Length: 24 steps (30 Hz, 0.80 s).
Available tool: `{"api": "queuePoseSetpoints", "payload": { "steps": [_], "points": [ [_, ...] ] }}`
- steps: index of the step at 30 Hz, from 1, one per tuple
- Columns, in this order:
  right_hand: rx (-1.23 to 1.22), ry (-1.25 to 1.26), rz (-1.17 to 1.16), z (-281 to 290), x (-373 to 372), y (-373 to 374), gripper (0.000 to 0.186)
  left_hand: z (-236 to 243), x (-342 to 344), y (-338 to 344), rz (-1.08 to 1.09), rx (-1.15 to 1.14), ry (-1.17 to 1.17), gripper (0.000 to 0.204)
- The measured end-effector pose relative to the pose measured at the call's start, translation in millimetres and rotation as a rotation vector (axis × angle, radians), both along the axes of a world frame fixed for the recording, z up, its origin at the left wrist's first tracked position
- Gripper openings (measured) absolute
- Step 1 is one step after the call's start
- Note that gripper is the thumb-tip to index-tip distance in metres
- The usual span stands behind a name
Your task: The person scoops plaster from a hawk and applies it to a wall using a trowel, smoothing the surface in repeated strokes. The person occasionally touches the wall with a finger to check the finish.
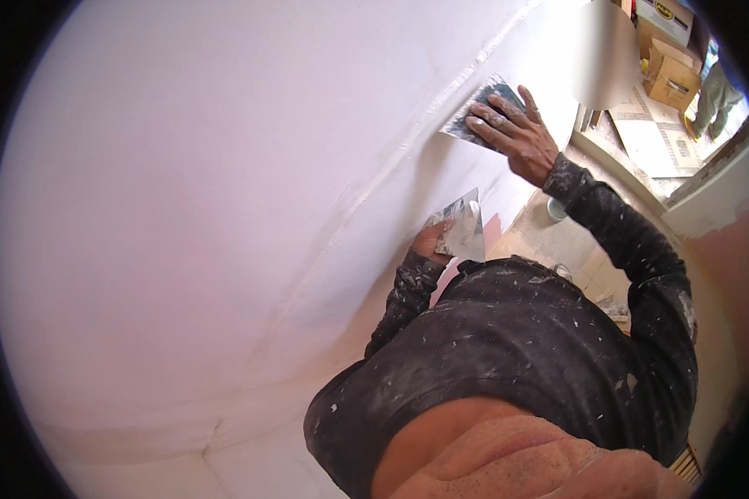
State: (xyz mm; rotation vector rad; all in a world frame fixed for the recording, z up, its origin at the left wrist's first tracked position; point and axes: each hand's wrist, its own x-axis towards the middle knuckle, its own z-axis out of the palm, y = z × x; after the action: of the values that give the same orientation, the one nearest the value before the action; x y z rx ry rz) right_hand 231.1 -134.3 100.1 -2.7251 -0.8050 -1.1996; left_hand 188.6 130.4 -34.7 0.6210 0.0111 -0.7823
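My right hand (524, 145), smeared with white plaster, is raised to the wall with its fingers spread over a wide putty knife (464, 126). That blade lies against the pale wall (225, 166), beside a raised white ridge of filler (408, 141) that runs diagonally along it. Lower down and closer to my body, my left hand (430, 239) grips a second putty knife (472, 223). White filler coats part of this blade near my fingers. Both handles are hidden. My dark sleeves are speckled with white.
At the far right a doorway opens onto tiled floor, cardboard boxes (672, 76) and a person's legs (714, 100). A small round container (557, 209) stands on the floor below my right forearm. Pinkish wall (728, 258) shows at the right.
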Motion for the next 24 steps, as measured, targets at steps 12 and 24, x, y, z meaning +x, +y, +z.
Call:
{"api": "queuePoseSetpoints", "payload": {
  "steps": [12,24],
  "points": [
    [0.021,-0.019,0.056,-2,-7,4,0.065,-21,9,13,-0.119,-0.067,0.078,0.040],
    [0.010,0.044,0.035,-13,0,-6,0.066,7,2,2,-0.042,-0.055,0.014,0.041]
  ]
}}
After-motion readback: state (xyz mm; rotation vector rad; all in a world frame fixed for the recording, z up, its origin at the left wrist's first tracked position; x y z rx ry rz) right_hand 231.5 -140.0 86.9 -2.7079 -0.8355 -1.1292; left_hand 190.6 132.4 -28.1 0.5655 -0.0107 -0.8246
